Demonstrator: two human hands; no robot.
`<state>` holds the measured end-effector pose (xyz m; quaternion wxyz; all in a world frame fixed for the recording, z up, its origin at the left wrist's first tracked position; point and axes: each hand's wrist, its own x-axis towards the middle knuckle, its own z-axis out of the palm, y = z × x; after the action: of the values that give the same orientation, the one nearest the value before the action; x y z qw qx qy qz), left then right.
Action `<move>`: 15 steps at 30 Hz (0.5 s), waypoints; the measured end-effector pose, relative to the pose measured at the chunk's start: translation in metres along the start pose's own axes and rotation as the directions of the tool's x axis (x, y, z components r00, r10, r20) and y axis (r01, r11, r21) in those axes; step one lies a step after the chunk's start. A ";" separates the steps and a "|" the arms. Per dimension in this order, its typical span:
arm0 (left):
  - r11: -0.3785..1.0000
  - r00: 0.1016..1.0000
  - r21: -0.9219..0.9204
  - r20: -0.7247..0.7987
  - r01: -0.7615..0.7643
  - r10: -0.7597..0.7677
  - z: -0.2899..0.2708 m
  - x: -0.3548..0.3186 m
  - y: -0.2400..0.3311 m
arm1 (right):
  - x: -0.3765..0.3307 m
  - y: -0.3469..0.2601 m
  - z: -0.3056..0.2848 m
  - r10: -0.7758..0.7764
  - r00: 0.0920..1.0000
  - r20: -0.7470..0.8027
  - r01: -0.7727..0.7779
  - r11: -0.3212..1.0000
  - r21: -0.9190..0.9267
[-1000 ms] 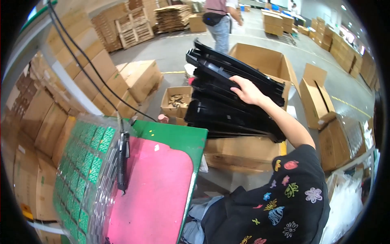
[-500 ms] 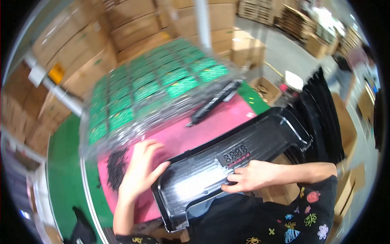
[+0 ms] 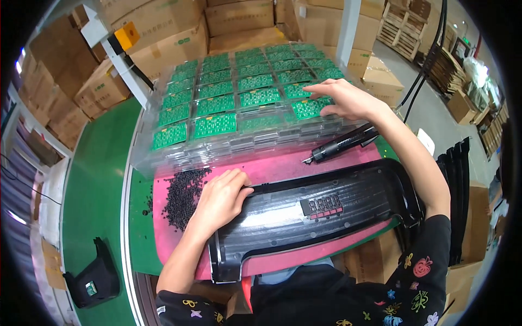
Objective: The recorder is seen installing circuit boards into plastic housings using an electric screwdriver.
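A long black plastic panel (image 3: 283, 231) lies on the pink mat, with a small cut-out of digit-shaped openings in its middle. My left hand (image 3: 223, 196) is at its upper left corner, fingers curled over the rim. Up at the right, my right hand (image 3: 348, 100) reaches over clear plastic trays of green circuit boards (image 3: 215, 103). Its fingers are apart, thumb and fingertips around a green circuit board (image 3: 308, 108) in the front row; whether they touch it is unclear. A pile of small black screws or pins (image 3: 182, 198) lies beside my left hand.
A black electric screwdriver (image 3: 342, 145) lies between trays and panel. The pink mat (image 3: 272, 171) covers the green table. Black panels (image 3: 454, 201) stand stacked at right. A black part with a small board (image 3: 95, 280) lies at lower left. Cardboard boxes (image 3: 239, 22) line the back.
My right hand has left the panel and reached up to the circuit boards. My left hand has come onto the panel's corner. The panel lies flatter on the mat, and the view has shifted.
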<state>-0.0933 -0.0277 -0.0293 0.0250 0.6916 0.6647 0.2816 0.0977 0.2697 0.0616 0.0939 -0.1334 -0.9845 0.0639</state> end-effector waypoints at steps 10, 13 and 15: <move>0.987 0.967 0.007 0.198 0.159 -0.157 -0.016 -0.009 0.006 | -0.017 -0.035 0.009 -0.050 0.943 -0.329 0.177 0.913 0.368; 0.964 0.990 -0.226 0.019 0.141 -0.140 -0.025 -0.002 0.026 | -0.043 -0.095 0.006 0.058 0.955 -0.290 0.209 0.561 0.801; 0.855 0.992 -0.515 -0.068 0.056 -0.107 -0.020 0.010 0.045 | -0.062 -0.124 0.013 0.092 0.959 -0.269 0.222 0.351 0.910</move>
<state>-0.0610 -0.0303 0.0093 0.1882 0.6172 0.5951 0.4790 0.1227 0.1323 0.0571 0.2902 -0.0241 -0.7537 0.5891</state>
